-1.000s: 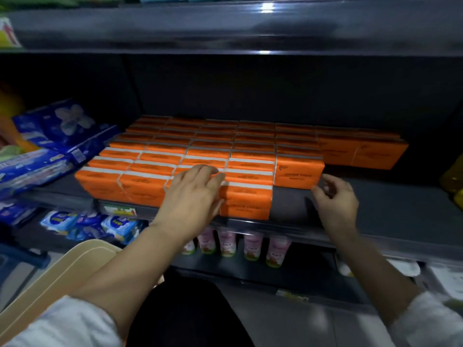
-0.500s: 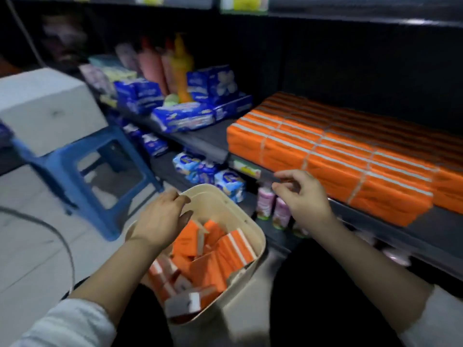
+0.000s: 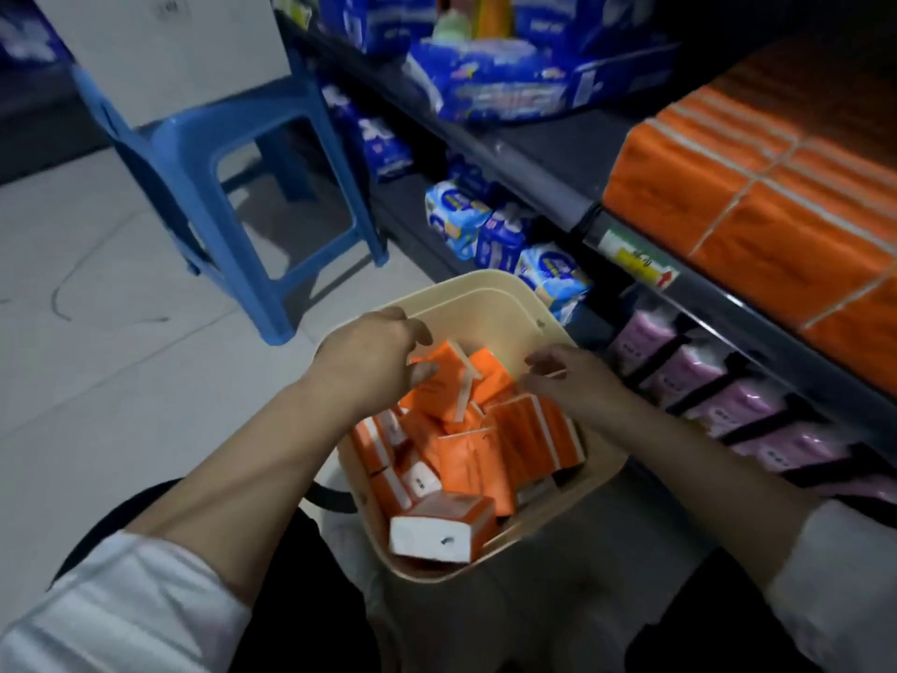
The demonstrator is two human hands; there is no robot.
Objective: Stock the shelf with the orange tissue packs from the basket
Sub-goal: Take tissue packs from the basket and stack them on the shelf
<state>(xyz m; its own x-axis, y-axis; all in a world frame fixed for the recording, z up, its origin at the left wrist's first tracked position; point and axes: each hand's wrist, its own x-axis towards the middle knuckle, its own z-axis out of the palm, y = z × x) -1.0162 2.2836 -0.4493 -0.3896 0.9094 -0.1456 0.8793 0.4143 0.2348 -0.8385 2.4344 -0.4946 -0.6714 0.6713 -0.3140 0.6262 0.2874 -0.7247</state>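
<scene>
Over the cream basket (image 3: 490, 289), which stands on the floor just below the shelf (image 3: 548, 172), both hands reach among the loose orange tissue packs (image 3: 466, 459). The left hand (image 3: 369, 366) has its grip clamped on the top pack (image 3: 444, 383): the thumb is on the broad orange face, the fingers are curled round the far side, and the pack is tilted up out of the heap. The right hand (image 3: 580, 383) hovers with curled fingers just above the packs near the basket's far wall. Whether its grip has closed on anything I cannot tell.

These packs look light and soft, likely to give under a squeeze, and their film wrap is probably a little slick. A hold across the two broad faces, near the middle, seems safest, as pinching a corner may let a pack slip or crumple.

Each is a small rectangular brick wrapped in bright orange with a white band. The nearest pack (image 3: 437, 527) shows a white end with a small dark mark. They lie jumbled at all angles, unlike the stocked block (image 3: 757, 196) packed in tight rows on the shelf above and to the right.
</scene>
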